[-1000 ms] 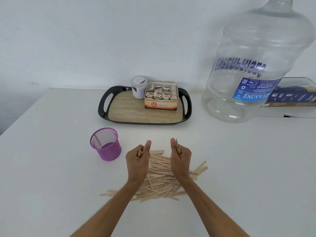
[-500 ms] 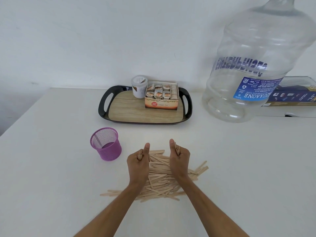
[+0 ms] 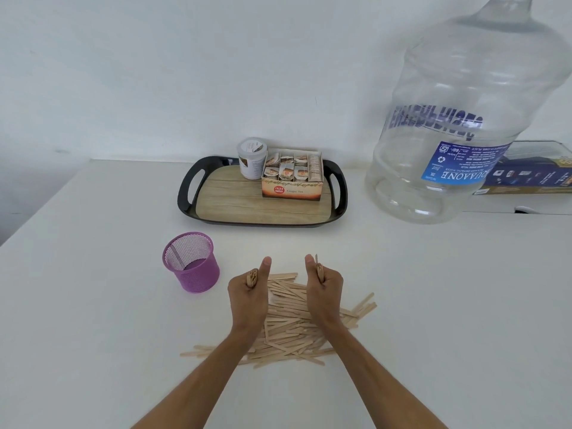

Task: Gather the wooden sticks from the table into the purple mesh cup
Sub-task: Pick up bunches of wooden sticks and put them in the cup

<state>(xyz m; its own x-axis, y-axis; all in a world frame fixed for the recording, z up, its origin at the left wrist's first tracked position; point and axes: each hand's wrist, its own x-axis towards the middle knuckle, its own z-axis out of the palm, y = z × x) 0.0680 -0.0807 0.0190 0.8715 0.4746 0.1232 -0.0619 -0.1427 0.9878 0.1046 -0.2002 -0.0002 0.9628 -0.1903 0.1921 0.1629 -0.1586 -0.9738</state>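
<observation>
A loose pile of wooden sticks (image 3: 288, 323) lies on the white counter (image 3: 93, 335) beneath both hands. The left hand (image 3: 248, 297) and right hand (image 3: 325, 289) each grip an upright bundle of sticks, thumbs raised. The purple mesh cup (image 3: 192, 262) stands just left of the left hand, upright.

place: home | cues: tea box (image 3: 291, 178) on serving tray (image 3: 185, 193); big water jug (image 3: 464, 119); white table (image 3: 93, 305)
</observation>
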